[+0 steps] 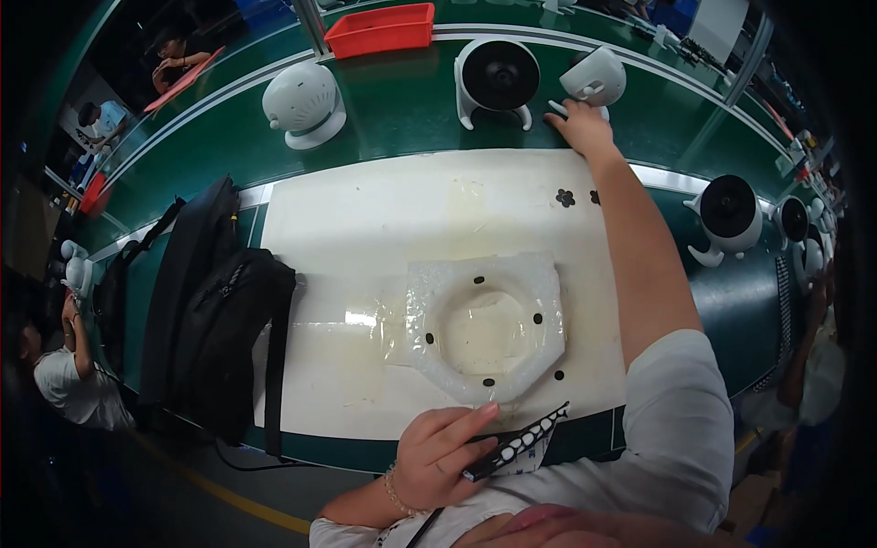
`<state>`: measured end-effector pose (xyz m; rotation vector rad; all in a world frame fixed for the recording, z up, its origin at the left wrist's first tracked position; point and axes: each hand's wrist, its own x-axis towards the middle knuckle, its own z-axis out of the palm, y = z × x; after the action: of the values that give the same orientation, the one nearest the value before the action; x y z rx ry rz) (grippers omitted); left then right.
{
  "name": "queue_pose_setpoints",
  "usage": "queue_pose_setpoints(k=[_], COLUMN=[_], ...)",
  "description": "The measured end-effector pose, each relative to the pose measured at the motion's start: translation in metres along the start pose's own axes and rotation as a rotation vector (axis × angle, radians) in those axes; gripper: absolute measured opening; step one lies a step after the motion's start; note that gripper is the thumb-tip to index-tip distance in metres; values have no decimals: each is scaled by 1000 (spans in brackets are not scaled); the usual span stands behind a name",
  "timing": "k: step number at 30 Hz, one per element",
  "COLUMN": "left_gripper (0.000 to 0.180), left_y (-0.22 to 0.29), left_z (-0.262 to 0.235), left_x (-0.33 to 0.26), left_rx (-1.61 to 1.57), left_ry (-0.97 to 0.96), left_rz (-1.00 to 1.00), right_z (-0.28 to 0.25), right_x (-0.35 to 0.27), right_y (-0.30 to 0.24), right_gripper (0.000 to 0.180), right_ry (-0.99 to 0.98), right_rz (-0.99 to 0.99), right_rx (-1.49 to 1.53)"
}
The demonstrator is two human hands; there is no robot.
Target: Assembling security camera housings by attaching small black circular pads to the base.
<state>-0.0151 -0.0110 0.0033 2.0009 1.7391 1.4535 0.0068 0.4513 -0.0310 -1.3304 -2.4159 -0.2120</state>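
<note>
Black backpack (215, 310) overlaps white sheet (356, 228); left grip (438, 461) holds strip (523, 440), right grip (587, 131) touches device (601, 75), hold unclear.

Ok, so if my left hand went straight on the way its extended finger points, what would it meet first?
Most likely the near edge of the white padded frame, though depth is unclear and your left hand could pass above it.

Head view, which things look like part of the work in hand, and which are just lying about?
Likely in the work:
black strip with white spots, in the left hand
white device, touched by the right hand
white block with a round opening

Apparently just lying about:
black backpack
red tray
</note>
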Motion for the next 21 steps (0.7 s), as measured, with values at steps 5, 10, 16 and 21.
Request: queue_pose_setpoints(k=[5,10,16,21], left_gripper=[27,27,27,28], left_y=[-2,1,3,1], left_z=[2,3,6,8], left_x=[-6,-4,-5,-12], left_rx=[-31,-1,-63,-142], left_ry=[19,66,98,108], left_rz=[-31,-39,-44,-108], right_z=[-15,-115,-188,-218], right_x=[-25,-82,-157,-207], right_y=[52,34,15,-53], right_gripper=[19,34,28,28], right_ry=[340,253,-31,-536], right_rz=[-54,99,68,-60], right_rx=[-42,477,1722,1949])
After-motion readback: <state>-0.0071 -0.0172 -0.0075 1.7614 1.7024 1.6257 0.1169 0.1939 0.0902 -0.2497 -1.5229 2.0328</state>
